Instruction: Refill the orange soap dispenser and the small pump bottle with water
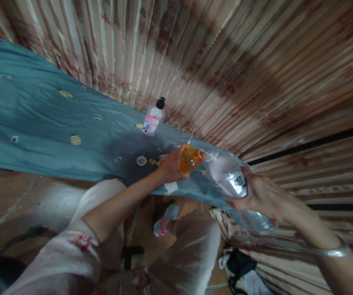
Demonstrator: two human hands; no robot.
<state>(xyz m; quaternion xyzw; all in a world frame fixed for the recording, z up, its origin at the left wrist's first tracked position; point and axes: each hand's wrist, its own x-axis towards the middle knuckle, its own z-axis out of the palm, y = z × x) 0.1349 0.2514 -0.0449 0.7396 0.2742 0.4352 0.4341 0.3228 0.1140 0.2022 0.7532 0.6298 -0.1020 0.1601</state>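
Note:
My left hand (173, 164) is closed around a small bottle with orange liquid (190, 159), its open neck pointing right. My right hand (260, 192) grips a large clear plastic bottle (225, 174), tilted so that its mouth meets or nearly meets the orange bottle's neck. A label with a square code shows on the clear bottle. Whether liquid runs between the two mouths cannot be made out. Behind my left hand stands a clear bottle with a black cap (153, 117) and a pink label. A small round white cap (141, 160) lies left of my left hand.
A narrow surface under a blue-green cloth (99, 135) with pineapple prints runs across in front of my knees. Pleated curtain (176, 53) hangs right behind it. A white scrap (171, 187) lies near the front edge. Dark and white fabric (244, 266) is at lower right.

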